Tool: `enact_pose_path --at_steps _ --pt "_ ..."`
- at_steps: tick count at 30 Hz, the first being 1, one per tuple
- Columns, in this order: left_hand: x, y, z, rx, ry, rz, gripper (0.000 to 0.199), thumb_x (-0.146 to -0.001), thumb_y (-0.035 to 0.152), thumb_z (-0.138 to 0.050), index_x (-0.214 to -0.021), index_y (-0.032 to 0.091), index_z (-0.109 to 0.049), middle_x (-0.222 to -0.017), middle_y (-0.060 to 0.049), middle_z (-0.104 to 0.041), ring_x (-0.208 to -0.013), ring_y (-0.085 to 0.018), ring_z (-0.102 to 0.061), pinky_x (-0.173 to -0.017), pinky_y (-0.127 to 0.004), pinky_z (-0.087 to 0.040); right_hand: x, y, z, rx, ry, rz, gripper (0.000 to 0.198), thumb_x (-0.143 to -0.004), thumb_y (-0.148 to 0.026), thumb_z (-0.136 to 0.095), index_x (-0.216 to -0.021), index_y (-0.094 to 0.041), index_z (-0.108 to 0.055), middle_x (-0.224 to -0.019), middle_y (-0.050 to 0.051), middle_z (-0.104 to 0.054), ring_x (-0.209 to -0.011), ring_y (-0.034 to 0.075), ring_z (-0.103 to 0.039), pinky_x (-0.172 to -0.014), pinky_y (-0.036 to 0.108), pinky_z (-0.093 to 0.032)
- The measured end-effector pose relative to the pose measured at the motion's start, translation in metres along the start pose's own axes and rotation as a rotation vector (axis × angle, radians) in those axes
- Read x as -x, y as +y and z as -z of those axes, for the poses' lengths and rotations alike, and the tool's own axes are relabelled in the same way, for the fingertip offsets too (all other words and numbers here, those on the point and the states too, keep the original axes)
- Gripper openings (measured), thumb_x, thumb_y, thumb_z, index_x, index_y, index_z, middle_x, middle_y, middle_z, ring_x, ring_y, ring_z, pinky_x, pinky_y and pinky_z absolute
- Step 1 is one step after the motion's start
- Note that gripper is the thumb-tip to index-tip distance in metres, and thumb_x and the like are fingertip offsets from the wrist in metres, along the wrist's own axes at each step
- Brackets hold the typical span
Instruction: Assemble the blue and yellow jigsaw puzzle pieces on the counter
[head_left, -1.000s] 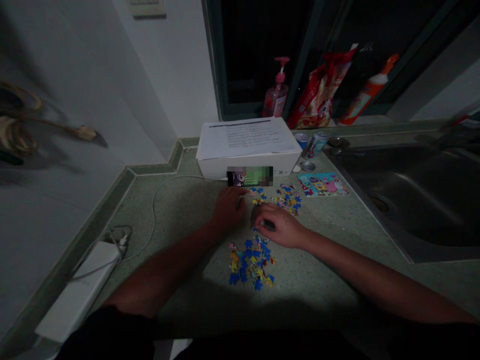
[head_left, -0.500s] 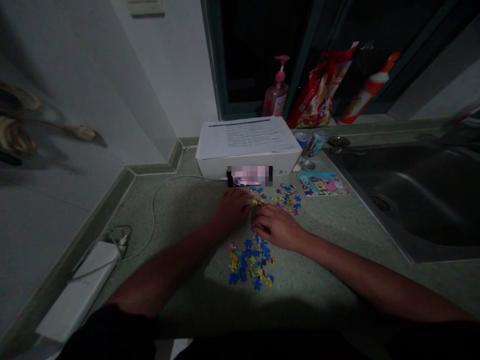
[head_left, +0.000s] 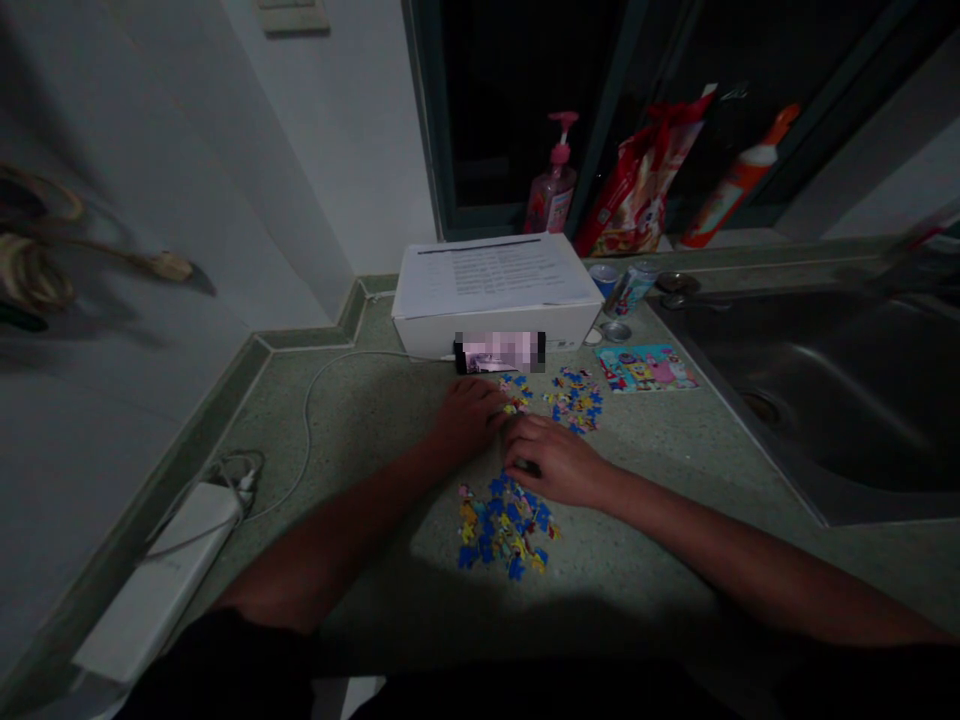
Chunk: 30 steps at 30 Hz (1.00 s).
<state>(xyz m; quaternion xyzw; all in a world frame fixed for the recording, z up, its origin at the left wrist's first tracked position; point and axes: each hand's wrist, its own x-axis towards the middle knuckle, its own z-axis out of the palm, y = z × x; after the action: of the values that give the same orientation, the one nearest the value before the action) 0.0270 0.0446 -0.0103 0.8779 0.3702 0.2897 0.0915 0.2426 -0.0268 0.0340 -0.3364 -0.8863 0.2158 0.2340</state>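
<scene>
My left hand [head_left: 471,412] rests on the counter with its fingers stretched toward a small cluster of jigsaw puzzle pieces [head_left: 515,383] in front of the phone. Close beside it, my right hand [head_left: 556,460] is curled, thumb and fingertips bent together; whatever lies between them is hidden. Below its fingertips spreads a larger heap of blue and yellow puzzle pieces [head_left: 501,525]. A third group of puzzle pieces [head_left: 576,400] lies loose just beyond my right hand.
A phone [head_left: 499,352] leans against a white box [head_left: 495,285], its cable trailing left. Right of the pieces lies a colourful cartoon picture card [head_left: 648,368]. Cans [head_left: 634,288] stand behind it, near the steel sink [head_left: 817,400]. At the left is a white power strip [head_left: 165,580].
My right hand has shifted slightly down toward me. A few pieces at the top and right of the near heap have moved. The left hand has barely moved.
</scene>
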Motion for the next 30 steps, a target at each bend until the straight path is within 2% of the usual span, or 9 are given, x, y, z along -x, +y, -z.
enact_pose_path --at_steps 6,12,20,26,30 --pt "-0.001 -0.002 -0.003 0.023 -0.017 0.024 0.009 -0.097 0.028 -0.076 -0.105 0.033 -0.078 -0.116 -0.009 -0.079 -0.119 -0.035 -0.07 -0.106 -0.058 -0.054 0.001 0.0 -0.003 -0.01 -0.03 0.044 0.017 -0.092 -0.018 -0.079 -0.09 -0.035 -0.081 -0.103 0.004 -0.079 -0.108 0.029 -0.074 -0.099 0.05 -0.059" --pt "-0.002 0.0 -0.002 0.04 -0.028 0.0 0.017 -0.097 0.026 -0.074 -0.111 0.034 -0.08 -0.117 -0.011 -0.078 -0.119 -0.036 -0.069 -0.105 -0.059 -0.055 0.0 0.0 -0.003 -0.053 0.05 0.017 0.013 -0.095 -0.023 -0.076 -0.091 -0.034 -0.08 -0.102 0.004 -0.08 -0.104 0.029 -0.074 -0.097 0.051 -0.06" --pt "-0.003 -0.001 -0.004 0.027 -0.029 -0.009 0.011 -0.097 0.023 -0.073 -0.101 0.031 -0.078 -0.111 -0.01 -0.079 -0.116 -0.035 -0.071 -0.104 -0.059 -0.057 -0.001 0.003 0.0 -0.027 0.073 0.005 0.013 -0.101 -0.029 -0.069 -0.094 -0.035 -0.079 -0.106 0.006 -0.08 -0.109 0.031 -0.074 -0.099 0.056 -0.06" --pt "-0.004 0.002 0.003 0.123 -0.03 0.059 0.016 -0.09 0.015 -0.077 -0.091 0.03 -0.073 -0.102 -0.006 -0.08 -0.108 -0.031 -0.074 -0.101 -0.053 -0.06 0.0 0.013 0.001 0.027 0.217 -0.06 0.013 -0.102 -0.029 -0.067 -0.099 -0.035 -0.079 -0.106 0.006 -0.081 -0.11 0.033 -0.075 -0.098 0.057 -0.06" --pt "-0.002 0.003 0.009 0.202 -0.058 0.079 0.016 -0.09 0.012 -0.077 -0.093 0.027 -0.075 -0.095 -0.002 -0.08 -0.097 -0.026 -0.076 -0.095 -0.047 -0.063 0.001 0.021 0.004 0.085 0.357 -0.12 0.015 -0.103 -0.03 -0.066 -0.107 -0.033 -0.08 -0.11 0.009 -0.083 -0.109 0.034 -0.075 -0.099 0.058 -0.059"
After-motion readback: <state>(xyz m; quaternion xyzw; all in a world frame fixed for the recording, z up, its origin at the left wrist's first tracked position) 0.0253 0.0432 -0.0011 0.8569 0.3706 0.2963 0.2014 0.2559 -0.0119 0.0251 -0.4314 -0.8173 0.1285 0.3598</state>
